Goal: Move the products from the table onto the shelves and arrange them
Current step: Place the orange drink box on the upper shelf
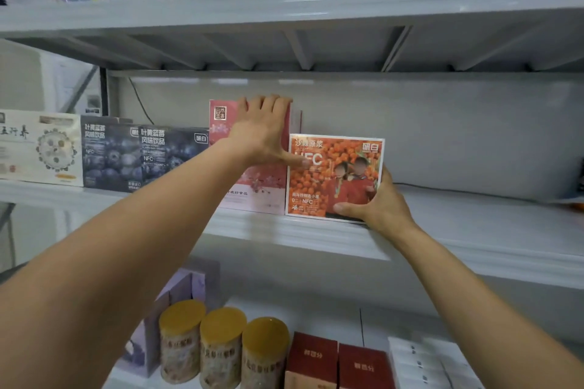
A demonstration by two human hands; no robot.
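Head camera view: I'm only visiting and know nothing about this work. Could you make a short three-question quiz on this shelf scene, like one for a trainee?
1. True or false: the orange box stands on the middle shelf, to the right of the pink box as the camera sees it.
2. What is the left hand doing? A) resting flat against the pink box B) hanging idle C) waving in the air
3. Fill in: the right hand grips the orange box at its lower ____ corner.

Key: 1 true; 2 A; 3 right
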